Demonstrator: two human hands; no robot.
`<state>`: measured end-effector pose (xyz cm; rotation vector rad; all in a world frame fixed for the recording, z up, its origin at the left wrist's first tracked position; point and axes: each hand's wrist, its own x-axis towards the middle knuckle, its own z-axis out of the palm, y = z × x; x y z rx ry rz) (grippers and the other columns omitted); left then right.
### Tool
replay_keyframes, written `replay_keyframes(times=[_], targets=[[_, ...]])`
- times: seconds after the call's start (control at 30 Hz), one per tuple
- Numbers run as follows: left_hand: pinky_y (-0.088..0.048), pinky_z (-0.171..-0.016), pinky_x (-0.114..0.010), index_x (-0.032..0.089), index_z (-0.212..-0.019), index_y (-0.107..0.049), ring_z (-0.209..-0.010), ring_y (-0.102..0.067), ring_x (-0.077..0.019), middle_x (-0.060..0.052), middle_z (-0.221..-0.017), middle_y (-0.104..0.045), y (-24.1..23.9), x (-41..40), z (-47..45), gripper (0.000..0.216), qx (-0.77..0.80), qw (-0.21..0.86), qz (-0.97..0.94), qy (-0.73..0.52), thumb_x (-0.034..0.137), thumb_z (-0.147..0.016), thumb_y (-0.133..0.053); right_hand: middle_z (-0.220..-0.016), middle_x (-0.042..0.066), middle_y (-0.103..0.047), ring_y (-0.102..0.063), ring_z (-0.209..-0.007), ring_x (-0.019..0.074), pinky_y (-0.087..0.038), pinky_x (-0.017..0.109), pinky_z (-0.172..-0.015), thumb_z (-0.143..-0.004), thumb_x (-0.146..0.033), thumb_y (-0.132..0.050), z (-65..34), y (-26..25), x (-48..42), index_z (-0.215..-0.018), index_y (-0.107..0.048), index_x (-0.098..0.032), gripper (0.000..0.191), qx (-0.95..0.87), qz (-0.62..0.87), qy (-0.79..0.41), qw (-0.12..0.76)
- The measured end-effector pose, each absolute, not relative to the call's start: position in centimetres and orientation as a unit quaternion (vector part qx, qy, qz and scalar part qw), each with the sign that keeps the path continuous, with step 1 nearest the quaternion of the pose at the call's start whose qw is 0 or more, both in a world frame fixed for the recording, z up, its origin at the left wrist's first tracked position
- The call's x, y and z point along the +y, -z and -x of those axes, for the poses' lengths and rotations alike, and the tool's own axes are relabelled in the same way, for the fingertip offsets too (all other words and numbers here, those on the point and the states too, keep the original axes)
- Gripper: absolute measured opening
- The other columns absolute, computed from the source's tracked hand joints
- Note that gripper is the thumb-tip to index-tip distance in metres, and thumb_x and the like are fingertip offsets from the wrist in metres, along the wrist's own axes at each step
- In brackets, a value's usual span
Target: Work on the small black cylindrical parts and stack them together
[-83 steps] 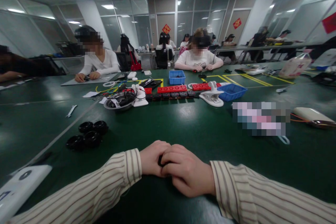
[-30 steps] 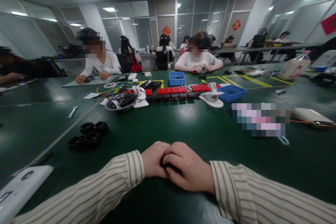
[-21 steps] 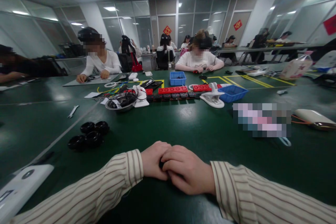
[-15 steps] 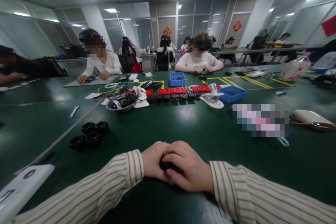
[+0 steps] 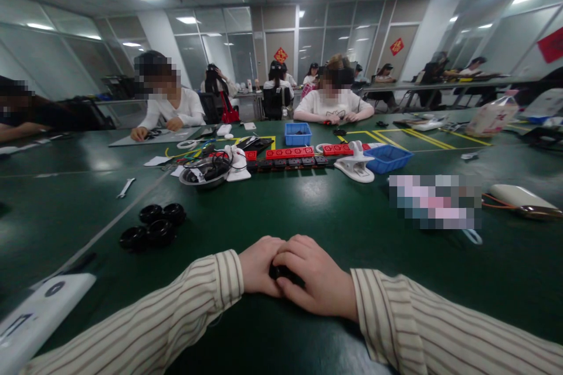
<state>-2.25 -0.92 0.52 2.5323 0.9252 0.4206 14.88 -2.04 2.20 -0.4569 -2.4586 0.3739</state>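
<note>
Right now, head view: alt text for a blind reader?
The left hand and right hand, in striped sleeves, close together around a small black part on a green table. Black rings lie to the left; farther off sit a metal bowl, red blocks and a blue bin, with other people seated across.

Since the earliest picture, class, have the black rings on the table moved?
No. The black rings lie just as near the wrench as before; only the camera has shifted slightly.
</note>
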Motion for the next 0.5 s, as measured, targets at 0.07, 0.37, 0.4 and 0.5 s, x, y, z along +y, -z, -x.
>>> replay_keyframes(times=[0.07,0.37,0.4,0.5], targets=[[-0.042,-0.07,-0.028,0.018,-0.077,-0.057,-0.073,-0.055,-0.0182,0.002,-0.076,-0.056,-0.51,-0.78,2.36,0.031,0.33,0.205,-0.91,-0.141,0.026,-0.05,-0.071,-0.089,0.008,-0.059,-0.049,-0.082,0.0179,-0.04,0.033,-0.074,-0.078,-0.017,-0.043,-14.87,-2.43,-2.05,-0.091,-0.054,-0.015,0.017,-0.93,0.142,-0.144,0.308],[-0.039,-0.084,-0.035,0.02,-0.091,-0.059,-0.087,-0.056,-0.0236,-0.001,-0.09,-0.06,-0.42,-0.71,2.58,0.041,0.31,0.219,-0.914,-0.142,0.039,-0.056,-0.069,-0.093,0.007,-0.063,-0.053,-0.092,0.0177,-0.038,0.036,-0.084,-0.076,-0.014,-0.039,-14.89,-2.67,-2.0,-0.092,-0.054,-0.017,0.022,-0.937,0.068,-0.15,0.307],[-0.039,-0.086,-0.035,0.02,-0.092,-0.059,-0.089,-0.056,-0.0239,-0.001,-0.093,-0.06,-0.46,-0.67,2.6,0.042,0.301,0.22,-0.916,-0.146,0.042,-0.058,-0.069,-0.095,0.007,-0.062,-0.053,-0.092,0.018,-0.038,0.036,-0.084,-0.077,-0.015,-0.04,-14.91,-2.67,-2.03,-0.095,-0.054,-0.017,0.023,-0.936,0.069,-0.154,0.31],[-0.039,-0.086,-0.036,0.02,-0.095,-0.059,-0.093,-0.055,-0.0247,-0.003,-0.098,-0.06,-0.56,-0.55,2.61,0.044,0.277,0.227,-0.921,-0.151,0.048,-0.062,-0.066,-0.101,0.009,-0.059,-0.05,-0.096,0.0195,-0.039,0.037,-0.084,-0.079,-0.021,-0.044,-15.02,-2.66,-2.11,-0.102,-0.052,-0.015,0.025,-0.928,0.089,-0.157,0.324]])
